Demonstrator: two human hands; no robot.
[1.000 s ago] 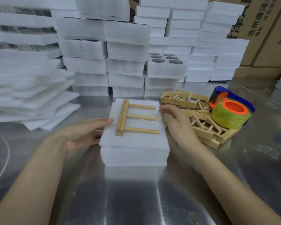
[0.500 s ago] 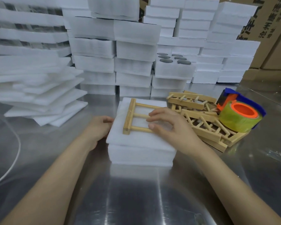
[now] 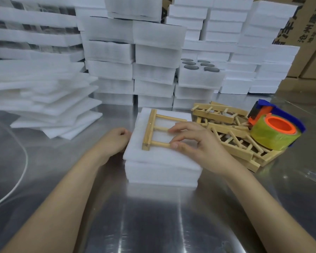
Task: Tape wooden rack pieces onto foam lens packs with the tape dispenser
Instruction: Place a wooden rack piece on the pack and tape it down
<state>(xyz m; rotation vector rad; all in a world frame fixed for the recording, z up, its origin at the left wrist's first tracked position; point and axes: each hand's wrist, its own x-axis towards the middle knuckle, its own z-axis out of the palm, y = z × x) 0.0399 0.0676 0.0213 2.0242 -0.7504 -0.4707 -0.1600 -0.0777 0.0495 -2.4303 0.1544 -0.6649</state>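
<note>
The left grip (image 3: 117, 141), curled, butts the foam pack (image 3: 153, 160) at its left edge; whether it grasps, one cannot tell. The wooden rack (image 3: 150, 130) lies atop, pinned by the unclenched right grip (image 3: 195, 145). It should sit square before the tape dispenser (image 3: 275, 128) comes.

The right hand (image 3: 195, 143) covers the peg ends of the wooden rack piece (image 3: 150, 130). The left hand (image 3: 115, 139) curls its fingertips out of sight beside the foam pack (image 3: 159, 161), perhaps touching its side. The tape roll (image 3: 274, 137) hides most of the tape dispenser (image 3: 281, 114). Cardboard boxes (image 3: 310, 33) run off the top and right edges, their print cut short
</note>
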